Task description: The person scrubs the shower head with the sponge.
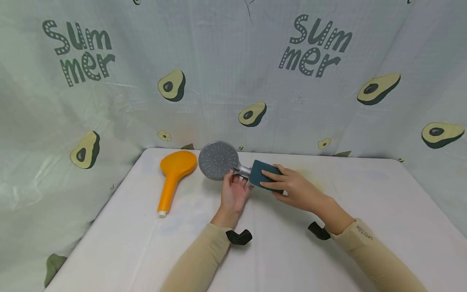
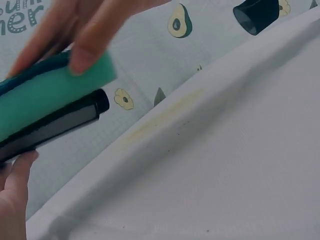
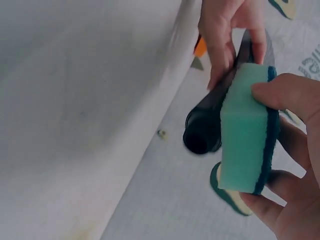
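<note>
A grey shower head (image 1: 218,161) with a round, nozzle-dotted face is held above the white table. My left hand (image 1: 234,195) grips it from below near the neck, thumb and fingers on either side. In my right hand (image 1: 297,188) is a sponge (image 1: 265,175), light green with a dark green scouring side. Thumb and fingers pinch the sponge (image 3: 245,130) by its edges in the right wrist view. Its light green face lies along the dark handle (image 3: 202,130), whose hollow end points toward that camera. From the head, the sponge hides most of the handle.
An orange shower head (image 1: 175,170) with a white-tipped handle lies on the table's left side. Behind the white table (image 1: 292,259) hangs a pale curtain (image 1: 219,61) printed with avocados and lettering. Black wrist devices (image 1: 238,237) sit at both cuffs.
</note>
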The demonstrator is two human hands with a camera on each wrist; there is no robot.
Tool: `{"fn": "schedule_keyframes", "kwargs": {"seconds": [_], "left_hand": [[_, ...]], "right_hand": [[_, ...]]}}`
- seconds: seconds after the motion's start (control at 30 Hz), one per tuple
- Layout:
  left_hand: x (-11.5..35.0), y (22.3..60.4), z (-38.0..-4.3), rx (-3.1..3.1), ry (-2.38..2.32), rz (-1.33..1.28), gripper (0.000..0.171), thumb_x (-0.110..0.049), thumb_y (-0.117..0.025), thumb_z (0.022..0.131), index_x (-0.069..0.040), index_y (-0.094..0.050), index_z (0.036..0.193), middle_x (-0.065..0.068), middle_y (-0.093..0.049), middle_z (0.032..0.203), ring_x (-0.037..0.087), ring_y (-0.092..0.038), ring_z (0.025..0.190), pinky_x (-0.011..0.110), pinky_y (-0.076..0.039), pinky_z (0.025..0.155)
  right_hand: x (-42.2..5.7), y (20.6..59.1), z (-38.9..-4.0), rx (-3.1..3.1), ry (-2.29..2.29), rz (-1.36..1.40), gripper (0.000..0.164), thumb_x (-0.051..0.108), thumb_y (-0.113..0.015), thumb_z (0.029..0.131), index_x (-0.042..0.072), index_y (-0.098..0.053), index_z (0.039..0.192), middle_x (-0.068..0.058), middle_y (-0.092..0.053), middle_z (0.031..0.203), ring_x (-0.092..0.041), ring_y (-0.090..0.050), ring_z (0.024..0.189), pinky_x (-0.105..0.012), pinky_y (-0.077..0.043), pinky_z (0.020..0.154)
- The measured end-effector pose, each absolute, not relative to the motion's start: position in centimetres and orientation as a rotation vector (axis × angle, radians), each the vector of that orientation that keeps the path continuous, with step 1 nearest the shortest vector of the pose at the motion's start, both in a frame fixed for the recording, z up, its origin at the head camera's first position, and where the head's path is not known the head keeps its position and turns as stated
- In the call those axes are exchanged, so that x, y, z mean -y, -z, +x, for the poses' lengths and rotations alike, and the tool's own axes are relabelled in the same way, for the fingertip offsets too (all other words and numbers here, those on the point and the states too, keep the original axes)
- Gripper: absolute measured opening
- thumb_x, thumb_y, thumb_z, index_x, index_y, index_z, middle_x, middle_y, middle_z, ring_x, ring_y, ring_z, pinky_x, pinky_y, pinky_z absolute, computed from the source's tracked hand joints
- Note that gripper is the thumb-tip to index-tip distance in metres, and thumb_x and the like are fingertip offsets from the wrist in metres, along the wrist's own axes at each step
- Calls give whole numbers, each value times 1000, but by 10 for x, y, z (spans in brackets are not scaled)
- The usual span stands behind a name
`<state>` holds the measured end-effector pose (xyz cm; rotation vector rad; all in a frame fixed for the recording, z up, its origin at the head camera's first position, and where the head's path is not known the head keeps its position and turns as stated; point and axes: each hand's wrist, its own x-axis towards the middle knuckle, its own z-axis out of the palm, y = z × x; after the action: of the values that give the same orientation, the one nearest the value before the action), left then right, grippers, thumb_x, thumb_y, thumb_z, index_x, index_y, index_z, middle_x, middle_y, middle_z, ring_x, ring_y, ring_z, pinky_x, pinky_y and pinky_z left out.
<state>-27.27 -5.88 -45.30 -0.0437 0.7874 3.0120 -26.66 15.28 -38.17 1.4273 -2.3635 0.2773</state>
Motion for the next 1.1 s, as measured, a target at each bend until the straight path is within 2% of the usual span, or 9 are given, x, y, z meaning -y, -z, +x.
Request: {"fn": "schedule_keyframes", "kwargs": {"seconds": [0.23,0.37,0.57,0.67,0.77,0.87,0.93,1.03,1.1], "left_hand": [[56,450,-272,-767,-2974,-24,31,-25,-32,111,-13,-60,115,-4,-72,104,16,-66,96,40,-56,81],[55,445,-271,-755,-2975,-26,28,-23,-33,110,-13,-59,114,-4,-70,100,16,-67,92,38,-55,79],[58,443,-271,-683,-2967,28,27,-23,-32,110,-14,-52,126,-5,-69,111,23,-64,110,39,-53,81],[62,445,-271,-655,-2944,8,33,-22,-32,110,-12,-48,137,-3,-69,117,29,-60,120,49,-52,91],[64,447,-271,-641,-2913,4,38,-21,-32,110,-10,-42,145,-3,-67,122,28,-58,124,61,-40,106],[64,449,-270,-653,-2881,20,37,-21,-31,110,-10,-44,144,-4,-66,125,23,-61,120,64,-31,112],[64,450,-270,-642,-2871,28,33,-21,-31,111,-12,-50,136,-4,-67,123,21,-63,115,62,-38,108],[64,451,-270,-610,-2878,34,29,-19,-31,111,-13,-57,121,-3,-69,116,22,-65,111,54,-52,93],[64,451,-270,-586,-2892,27,27,-18,-31,111,-14,-57,115,-3,-69,114,22,-65,110,50,-57,84]], "right_hand": [[-134,374,-272,2319,-321,1447,49,4,-85,82,11,-73,129,-16,-60,142,-51,-47,134,-60,-42,106],[-145,377,-275,2336,-347,1468,49,4,-85,82,11,-73,129,-15,-60,142,-50,-48,133,-59,-44,105],[-174,379,-271,2504,-503,1432,50,4,-82,85,12,-70,133,-14,-57,146,-48,-44,137,-59,-47,101],[-179,376,-270,2589,-623,1394,47,6,-78,90,12,-69,135,-13,-55,148,-47,-43,139,-60,-47,102],[-173,372,-273,2609,-716,1384,43,8,-75,94,10,-67,136,-12,-54,148,-47,-45,137,-60,-47,102],[-161,368,-278,2609,-785,1382,41,10,-72,96,9,-66,137,-12,-54,148,-48,-47,135,-60,-47,102],[-153,366,-282,2618,-836,1370,41,10,-69,98,8,-65,139,-12,-54,149,-48,-46,135,-60,-46,103],[-146,364,-285,2644,-912,1346,40,10,-67,100,8,-64,140,-12,-54,149,-46,-46,137,-59,-44,105],[-147,364,-286,2671,-950,1332,40,10,-66,101,8,-63,140,-11,-54,149,-43,-47,137,-58,-44,106]]}}
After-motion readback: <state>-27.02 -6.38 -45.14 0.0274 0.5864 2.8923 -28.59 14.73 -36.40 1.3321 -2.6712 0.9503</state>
